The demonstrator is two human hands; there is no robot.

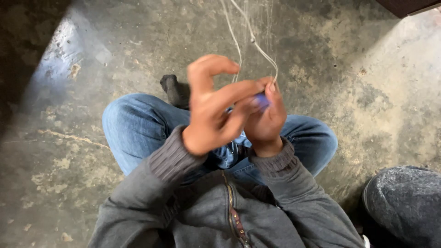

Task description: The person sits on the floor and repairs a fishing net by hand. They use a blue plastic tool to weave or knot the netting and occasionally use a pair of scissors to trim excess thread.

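Hands were raised together above the knees of the blue denim jeans (138,124), which serve here as landmark; the person sat cross-legged on the stained grey concrete floor (358,87). Right hand (265,117), over the jeans' middle, was closed in a pinch on the thin off-white string (257,43) and what looked like a small blue-violet object (262,99) at the fingertips; motion blur left its shape uncertain. String ran from that pinch up and away from the jeans, in two or more strands, out of the top of frame. Left hand (213,108), just beside the right and touching it, was half spread, forefinger curled, thumb and middle fingers reaching to the same pinch point.

Judgement: a fine threading or knotting step seemed in hand. A next move would call for steady string tension and a firm pinch.

Dark sock (173,89) showed beyond the jeans; dark grey rounded object (404,202) lay right of them.
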